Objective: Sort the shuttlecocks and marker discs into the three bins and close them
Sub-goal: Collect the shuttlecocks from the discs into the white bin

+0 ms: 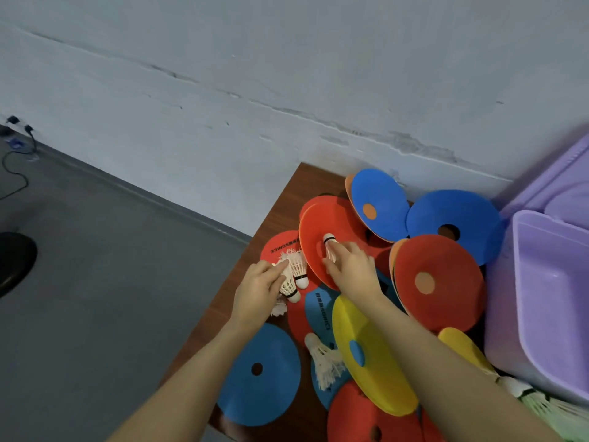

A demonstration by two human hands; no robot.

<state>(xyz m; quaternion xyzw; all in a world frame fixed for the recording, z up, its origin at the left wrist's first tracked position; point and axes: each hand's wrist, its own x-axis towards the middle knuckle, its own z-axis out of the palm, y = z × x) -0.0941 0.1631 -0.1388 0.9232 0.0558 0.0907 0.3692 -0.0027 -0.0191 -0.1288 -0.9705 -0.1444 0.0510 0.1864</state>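
The left hand (255,291) reaches over the near left part of the wooden bench (287,199), its fingers curled round a white shuttlecock (288,283) whose cork tip points toward the person. A second shuttlecock (299,269) lies just beside it, touching its feathers, on a red disc with printed lettering (277,247). The right hand (350,269) pinches another shuttlecock (330,247) between thumb and fingers, with the cork end up and away, over the middle of a tilted red disc (318,237).

Discs lie in an overlapping heap across the bench. Two blue discs (379,202) (455,224) sit at the far side by the wall, the first leaning with an orange one behind it. A red disc with an orange centre (439,282) leans on a small stack to the right. Nearer, a yellow disc (373,355) stands tilted under the right forearm, a loose shuttlecock (323,362) lies just left of it, and a blue disc with a hole (261,374) lies flat at the bench's near left edge.

A purple bin (541,282) stands open on the right, touching the heap. Pale green shuttlecocks (554,409) lie at its near corner.
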